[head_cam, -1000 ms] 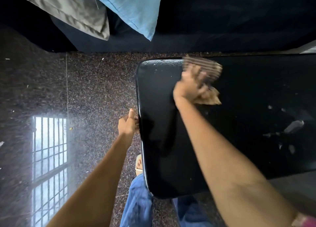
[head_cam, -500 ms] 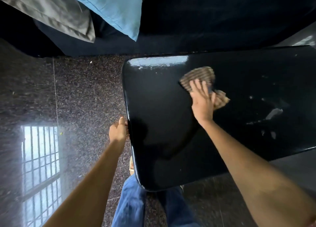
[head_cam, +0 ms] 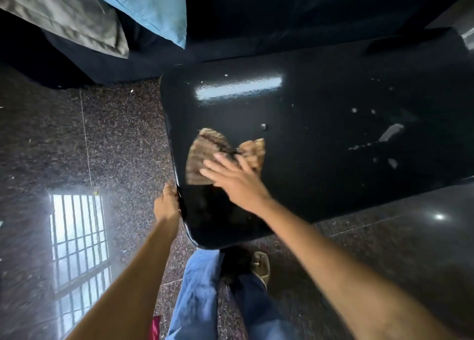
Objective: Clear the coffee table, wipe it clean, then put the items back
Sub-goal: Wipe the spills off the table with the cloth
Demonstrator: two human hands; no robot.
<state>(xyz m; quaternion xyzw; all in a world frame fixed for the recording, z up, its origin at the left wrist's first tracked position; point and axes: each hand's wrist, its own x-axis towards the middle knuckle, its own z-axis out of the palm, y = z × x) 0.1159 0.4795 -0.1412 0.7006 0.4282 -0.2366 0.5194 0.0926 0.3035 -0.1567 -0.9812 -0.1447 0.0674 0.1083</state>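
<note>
1. A person's right hand (head_cam: 234, 179) pressed flat on a brown striped cloth (head_cam: 205, 157), fingers (head_cam: 218, 164) spread open on top of it rather than curled round it, at the near-left corner of the glossy black coffee table (head_cam: 320, 139).
2. The left hand (head_cam: 166, 203) was closed on the table's left edge, apparently steadying it, thumb up against the rim.
3. The tabletop carried no items; pale smears and specks (head_cam: 389, 132) lay well to the right of the cloth, along the table's long axis, which ran left to right across the view.
4. The wiping appeared to be mid-course: the dirty patch sat off to the right of the right hand's fingertips, so that hand, already on the cloth, was the nearer one for the next sweep.
</note>
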